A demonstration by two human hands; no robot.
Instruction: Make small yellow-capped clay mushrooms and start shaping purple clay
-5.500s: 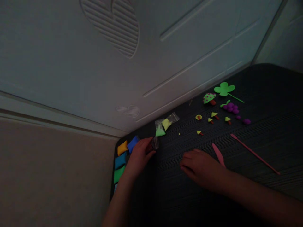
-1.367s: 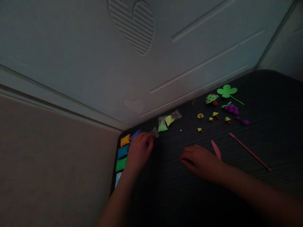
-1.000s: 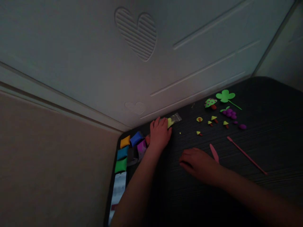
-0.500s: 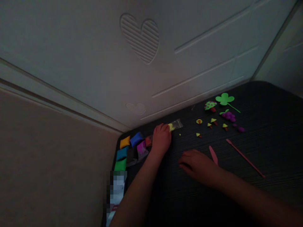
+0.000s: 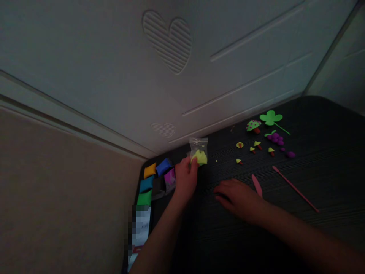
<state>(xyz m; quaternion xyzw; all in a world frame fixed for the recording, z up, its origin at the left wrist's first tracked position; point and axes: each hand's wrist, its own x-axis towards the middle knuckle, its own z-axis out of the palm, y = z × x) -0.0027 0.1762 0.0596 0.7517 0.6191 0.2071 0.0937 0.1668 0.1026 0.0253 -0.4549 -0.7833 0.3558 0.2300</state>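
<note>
Between the thumb and fingers of my left hand (image 5: 186,177) is a clear zip bag of yellow modelling clay (image 5: 200,156), its transparent top end pointing toward the white panel. My right hand (image 5: 232,196) rests over the dark table with its fingers curled; what they hold, if anything, is hidden. Just beyond that wrist a pink clay knife (image 5: 257,185) lies partly covered. Further right is a long thin pink clay tool (image 5: 295,188). Several small mushrooms with yellow caps (image 5: 270,152) and red-brown stems lie past my right hand.
Packets of coloured clay, such as the blue one (image 5: 164,167) and the green one (image 5: 145,198), sit at the left edge. At the back are a green spotted mushroom (image 5: 253,126), a green clover (image 5: 270,118) and purple grapes (image 5: 275,138). A white panel (image 5: 119,76) rises behind the table (image 5: 322,129).
My left hand has gripped the bag of yellow clay, lifted it and turned it upright, shifting slightly left. My right hand has hardly moved.
</note>
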